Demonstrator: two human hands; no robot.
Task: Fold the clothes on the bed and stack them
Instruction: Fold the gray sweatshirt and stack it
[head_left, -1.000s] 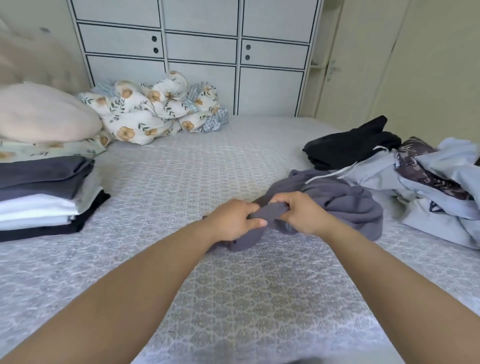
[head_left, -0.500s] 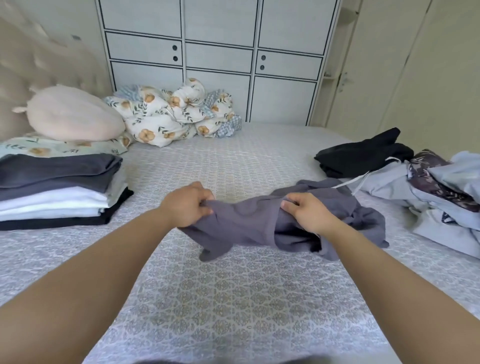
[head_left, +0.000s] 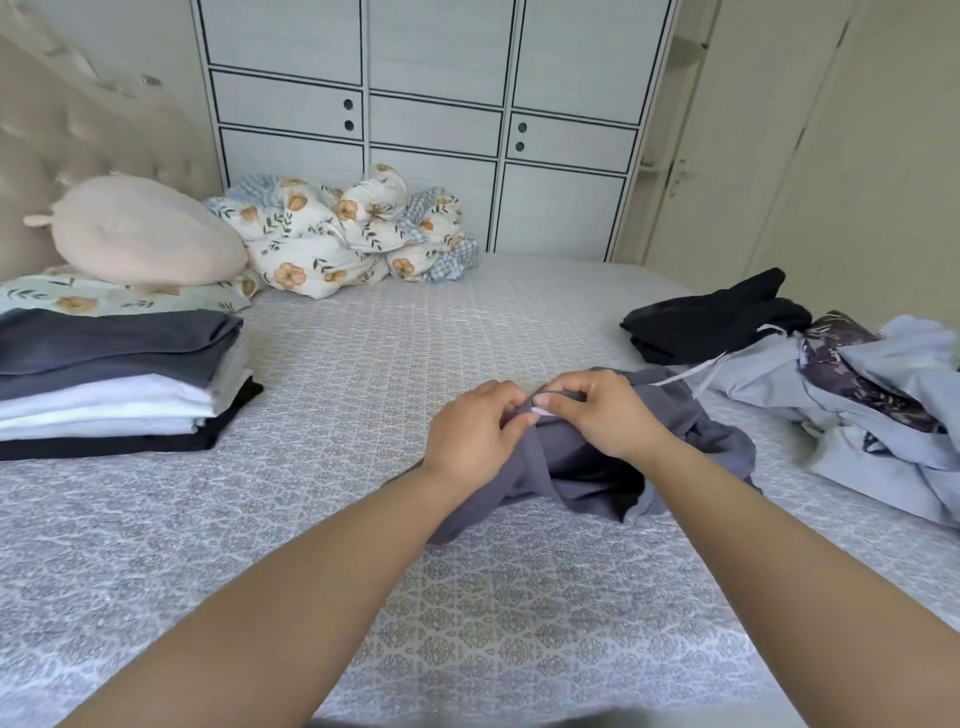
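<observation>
A crumpled grey garment (head_left: 582, 467) lies bunched in the middle of the bed (head_left: 415, 353). My left hand (head_left: 475, 431) and my right hand (head_left: 597, 410) meet over its top edge, and both pinch the grey cloth with curled fingers. A stack of folded clothes (head_left: 114, 379), grey on top, white and black below, sits at the left. An unfolded pile of pale blue and patterned clothes (head_left: 872, 405) lies at the right, with a black garment (head_left: 717, 317) behind it.
A pink cushion (head_left: 140, 231) rests on a floral pillow (head_left: 119, 299) by the padded headboard. A bundled floral duvet (head_left: 343, 234) lies at the far side against the white wardrobe (head_left: 431, 119). Patterned sheet shows in front of my arms.
My hands, spread apart half a second ago with the grey garment stretched between them, have come back together at its top edge. The garment is bunched again.
</observation>
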